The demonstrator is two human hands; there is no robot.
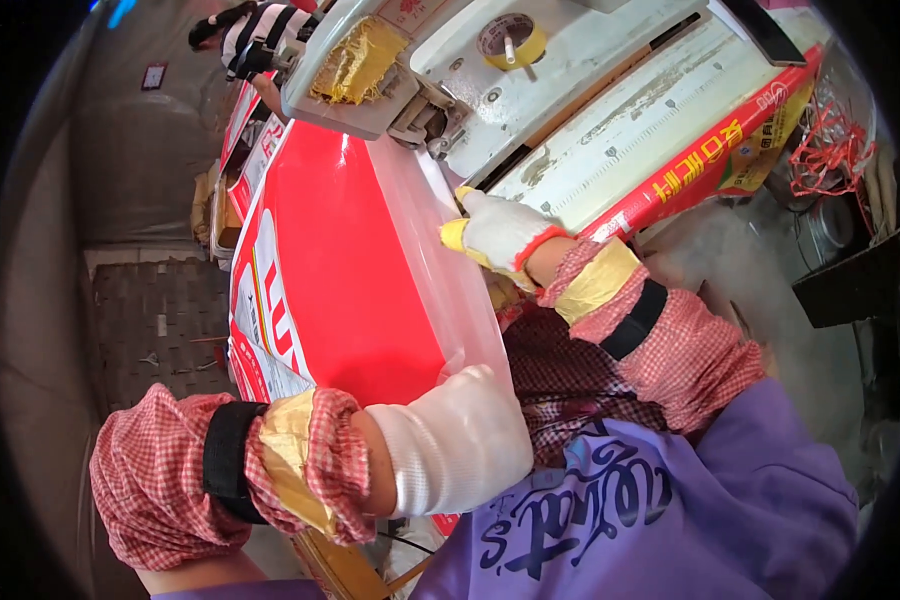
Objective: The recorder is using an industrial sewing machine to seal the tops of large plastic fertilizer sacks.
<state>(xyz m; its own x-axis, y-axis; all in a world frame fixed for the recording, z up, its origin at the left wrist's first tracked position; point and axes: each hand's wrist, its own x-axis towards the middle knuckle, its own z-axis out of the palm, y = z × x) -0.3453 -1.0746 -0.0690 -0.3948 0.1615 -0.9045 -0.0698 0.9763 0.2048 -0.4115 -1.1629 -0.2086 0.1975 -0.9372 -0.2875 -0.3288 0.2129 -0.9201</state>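
Note:
A large red and white plastic sack (pixel 360 260) stretches away in front of me, a clear strip along its right edge. My left hand (pixel 465 440), in a white knit glove, is closed at the near end of that edge, where the plastic creases; its fingertips are hidden. Farther along the same edge is my right hand (pixel 505 230), in a white glove with yellow fingertips. Its thumb stands apart from the fingers, which lie against the sack's edge. Just beyond it, a grey-white machine (pixel 345 75) with a small metal mechanism stands over the sack's far end.
A yellow tape roll (pixel 515 42) lies on the machine's flat top. To the right are a worn white surface (pixel 610 130), a red and yellow printed sheet (pixel 700 160), a dark phone (pixel 760 30) and tangled red string (pixel 832 150). Another person (pixel 260 40) is at the far left.

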